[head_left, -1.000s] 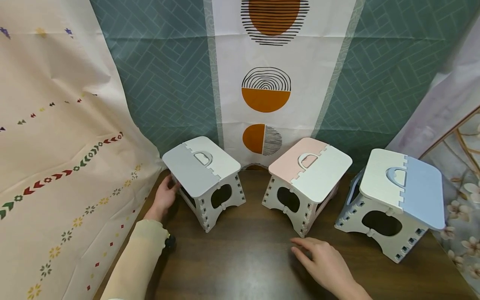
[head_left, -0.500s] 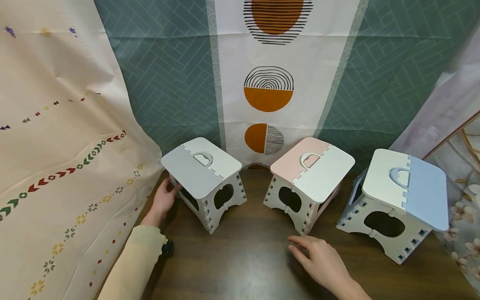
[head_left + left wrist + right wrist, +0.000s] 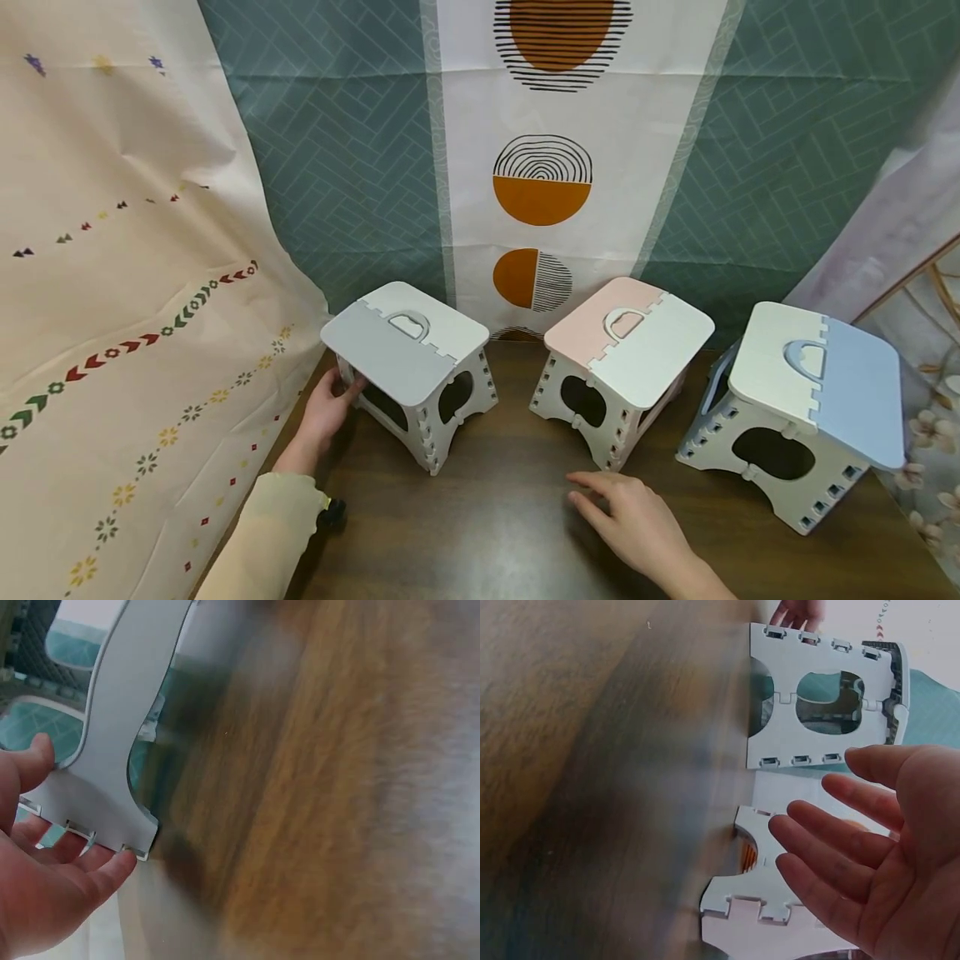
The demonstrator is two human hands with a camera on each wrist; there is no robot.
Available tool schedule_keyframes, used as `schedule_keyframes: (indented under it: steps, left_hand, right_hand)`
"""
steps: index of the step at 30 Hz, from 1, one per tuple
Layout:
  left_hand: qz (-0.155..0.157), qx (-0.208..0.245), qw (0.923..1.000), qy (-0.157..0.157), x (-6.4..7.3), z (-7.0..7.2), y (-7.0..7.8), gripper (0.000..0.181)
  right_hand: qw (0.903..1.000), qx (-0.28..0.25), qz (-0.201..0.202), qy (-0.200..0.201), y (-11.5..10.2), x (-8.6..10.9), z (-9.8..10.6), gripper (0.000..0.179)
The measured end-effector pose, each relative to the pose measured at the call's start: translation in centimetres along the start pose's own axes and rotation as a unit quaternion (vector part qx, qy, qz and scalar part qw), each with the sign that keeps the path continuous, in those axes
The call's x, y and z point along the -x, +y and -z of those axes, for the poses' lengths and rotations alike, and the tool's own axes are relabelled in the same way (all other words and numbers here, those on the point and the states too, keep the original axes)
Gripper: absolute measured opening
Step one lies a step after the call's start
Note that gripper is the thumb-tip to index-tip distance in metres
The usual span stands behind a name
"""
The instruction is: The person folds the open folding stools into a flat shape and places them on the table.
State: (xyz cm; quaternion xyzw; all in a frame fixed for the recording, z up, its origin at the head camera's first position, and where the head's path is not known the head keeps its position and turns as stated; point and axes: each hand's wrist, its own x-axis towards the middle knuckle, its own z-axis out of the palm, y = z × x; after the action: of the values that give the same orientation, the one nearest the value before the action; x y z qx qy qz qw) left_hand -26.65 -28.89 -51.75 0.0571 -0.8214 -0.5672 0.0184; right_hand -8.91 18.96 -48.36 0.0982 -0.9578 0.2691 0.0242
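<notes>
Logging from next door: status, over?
Left hand grips gray-white stool by a leg; right hand holds nothing. Stool upright. Pink-white stool beside it, apart.

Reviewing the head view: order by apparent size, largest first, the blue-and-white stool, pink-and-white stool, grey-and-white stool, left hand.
1. Blue-and-white stool, possibly just nearer
2. Pink-and-white stool and grey-and-white stool: too alike to rank
3. Left hand

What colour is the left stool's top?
The top is grey and white, clearest in the head view.

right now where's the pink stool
In the head view, the pink stool stands right of centre, between the grey stool and the blue stool.
</notes>
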Motion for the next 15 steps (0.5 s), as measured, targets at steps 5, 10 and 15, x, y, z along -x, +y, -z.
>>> schedule_keyframes:
  steps: [5,10,15]
  left_hand:
    - [0.0,0.001,1.0,-0.001,1.1,0.0,-0.1,0.065]
    - [0.001,0.003,1.0,-0.003,1.9,0.1,-0.1,0.066]
    - [0.001,-0.004,1.0,-0.006,2.4,0.2,-0.2,0.067]
  right_hand:
    - [0.9999,0.003,0.009,0.009,-0.2,-0.2,-0.1,0.023]
    - [0.9998,0.003,0.016,0.014,-0.3,-0.4,-0.3,0.023]
    - [0.9997,-0.009,0.02,0.014,-0.3,-0.6,-0.5,0.023]
